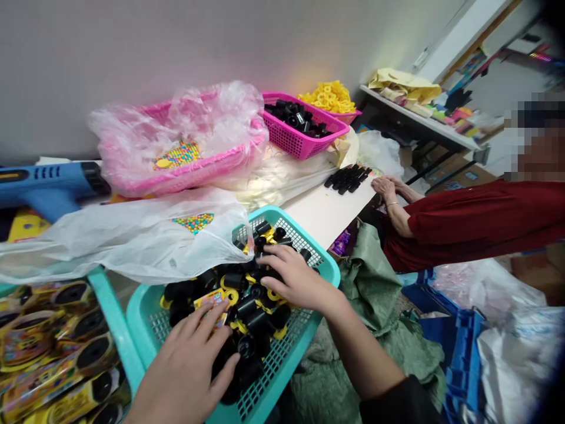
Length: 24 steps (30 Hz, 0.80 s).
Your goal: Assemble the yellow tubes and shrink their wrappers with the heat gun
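A turquoise mesh basket point(331, 268) holds many black plastic cylinders point(256, 321) mixed with yellow ring-shaped parts point(231, 295). My left hand point(188, 353) lies over the near left part of the basket, fingers spread. Its fingertips are at a yellow printed piece point(209, 299), which they partly cover. Farther back in the basket, my right hand point(295, 277) reaches in from the right with its fingers stretched out over the black cylinders. Neither hand is closed round anything that I can see.
Yellow-wrapped pieces point(44, 377) fill another turquoise basket at left. Behind are a plastic bag point(132, 235) of coloured beads, a pink basin point(176, 182), a pink basket point(304, 144) and a blue power tool point(48, 182). A co-worker in a red sleeve point(468, 215) sits by black pieces point(346, 178).
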Each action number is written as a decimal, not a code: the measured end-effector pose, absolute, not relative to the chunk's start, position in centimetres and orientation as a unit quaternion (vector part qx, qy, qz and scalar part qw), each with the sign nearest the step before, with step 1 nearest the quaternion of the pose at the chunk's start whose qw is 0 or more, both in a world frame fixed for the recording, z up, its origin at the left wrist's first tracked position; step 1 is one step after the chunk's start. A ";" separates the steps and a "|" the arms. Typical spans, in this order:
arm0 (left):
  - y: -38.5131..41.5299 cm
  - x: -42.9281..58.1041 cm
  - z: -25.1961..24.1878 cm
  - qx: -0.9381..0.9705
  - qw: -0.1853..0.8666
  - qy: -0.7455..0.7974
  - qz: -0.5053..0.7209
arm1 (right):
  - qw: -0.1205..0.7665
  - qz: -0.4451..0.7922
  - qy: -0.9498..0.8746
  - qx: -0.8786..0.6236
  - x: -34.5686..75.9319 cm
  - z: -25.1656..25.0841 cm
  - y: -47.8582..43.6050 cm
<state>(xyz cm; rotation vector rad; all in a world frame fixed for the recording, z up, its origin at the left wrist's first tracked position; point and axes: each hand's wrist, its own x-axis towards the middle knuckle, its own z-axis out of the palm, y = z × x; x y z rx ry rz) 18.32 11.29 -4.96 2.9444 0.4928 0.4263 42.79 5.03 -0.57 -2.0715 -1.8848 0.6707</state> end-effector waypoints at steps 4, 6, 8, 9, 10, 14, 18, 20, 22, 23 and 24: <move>11.5 18.2 -5.2 0.974 0.048 0.153 0.158 | 0.040 0.283 -0.644 -0.710 40.7 -2.0 6.2; 11.5 18.1 -5.3 0.973 0.052 0.156 0.161 | 0.029 0.303 -0.677 -0.670 40.2 -1.4 5.2; 11.5 18.1 -5.2 0.972 0.061 0.160 0.162 | 0.015 0.328 -0.693 -0.642 40.1 0.0 4.0; 11.4 18.0 -5.2 0.971 0.066 0.162 0.162 | 0.011 0.333 -0.698 -0.634 40.2 0.7 3.7; 11.4 18.1 -5.2 0.971 0.071 0.163 0.163 | 0.015 0.327 -0.700 -0.635 40.2 1.4 3.6; 11.2 18.2 -5.0 0.971 0.081 0.169 0.149 | 0.086 0.244 -0.723 -0.640 38.6 1.9 6.6; 11.0 18.1 -4.8 0.975 0.096 0.178 0.096 | 0.094 0.239 -0.803 -0.537 36.6 -0.9 11.0; 10.9 17.8 -4.6 0.975 0.107 0.175 0.082 | 0.069 0.227 -0.794 -0.560 37.2 -1.8 11.9; 10.6 17.6 -4.4 0.975 0.117 0.172 0.079 | 0.065 0.222 -0.775 -0.588 39.0 -2.0 12.1; 10.5 17.4 -4.3 0.974 0.123 0.174 0.077 | 0.068 0.226 -0.771 -0.591 40.2 -1.8 12.0; 10.3 17.3 -4.2 0.972 0.132 0.179 0.072 | 0.072 0.237 -0.770 -0.588 41.3 -1.5 11.9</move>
